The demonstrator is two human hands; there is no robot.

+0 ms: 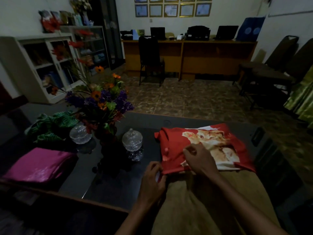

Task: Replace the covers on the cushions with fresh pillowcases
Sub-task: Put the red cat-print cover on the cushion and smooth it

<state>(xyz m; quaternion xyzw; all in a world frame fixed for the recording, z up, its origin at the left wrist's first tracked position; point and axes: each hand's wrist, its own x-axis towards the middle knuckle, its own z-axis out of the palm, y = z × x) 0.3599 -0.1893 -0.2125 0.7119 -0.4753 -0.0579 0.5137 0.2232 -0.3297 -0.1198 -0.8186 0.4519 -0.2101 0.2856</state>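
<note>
Red pillowcase (176,146) with an orange cat print lies flat on the dark surface (108,180), at its near right part, the near edge reaching the person's lap. Long axis runs roughly left to right, slightly skewed; cat's head points toward the far side, printed face up. Fabric is rumpled, the far left corner folded over. Left hand (155,177) grips the near left corner, fingers curled round the hem. Right hand (197,156) sits on top of the cloth near its middle, fingertips drawn together and pinching a fold. Left on the surface: folded magenta cloth (37,165), green leaf-print cloth (50,126), a vase of artificial flowers (105,106), and two lidded glass jars (132,139) either side of the vase.
</note>
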